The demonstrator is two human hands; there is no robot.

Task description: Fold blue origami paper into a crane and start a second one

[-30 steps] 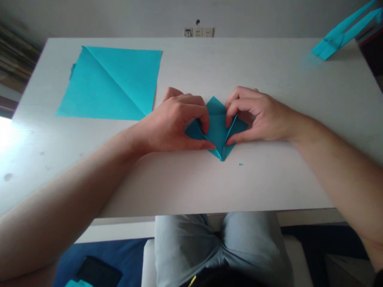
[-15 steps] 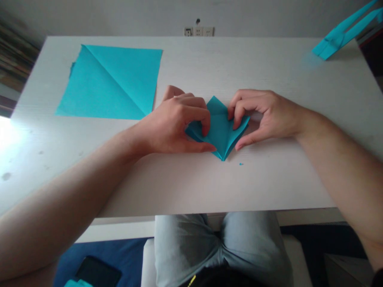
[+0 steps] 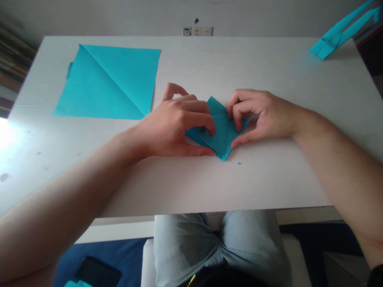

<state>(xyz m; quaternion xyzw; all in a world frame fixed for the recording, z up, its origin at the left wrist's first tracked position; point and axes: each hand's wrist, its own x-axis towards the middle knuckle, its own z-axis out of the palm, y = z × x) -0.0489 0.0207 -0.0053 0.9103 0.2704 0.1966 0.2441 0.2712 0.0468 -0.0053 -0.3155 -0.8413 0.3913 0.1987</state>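
Note:
A folded piece of blue paper (image 3: 220, 123), roughly diamond-shaped with creases down its middle, lies on the white table (image 3: 185, 183) between my hands. My left hand (image 3: 182, 123) covers its left side, with bent fingers on top and the thumb along the lower left edge. On the right side, my right hand (image 3: 251, 113) has its fingertips on the paper and its thumb at the lower right edge. Both hands are closed about the paper. Its left corner is partly hidden under my left hand.
A larger blue sheet (image 3: 119, 81) with a diagonal crease lies at the back left. At the far right corner stands a folded blue paper form (image 3: 332, 42) with two long prongs. A tiny blue scrap (image 3: 239, 163) is near the paper. Below left is a dark phone-like object (image 3: 98, 272).
The paper's lower flaps, raised before, now lie flatter. My left fingers have moved slightly right across it, and my right thumb has come in against the lower right edge.

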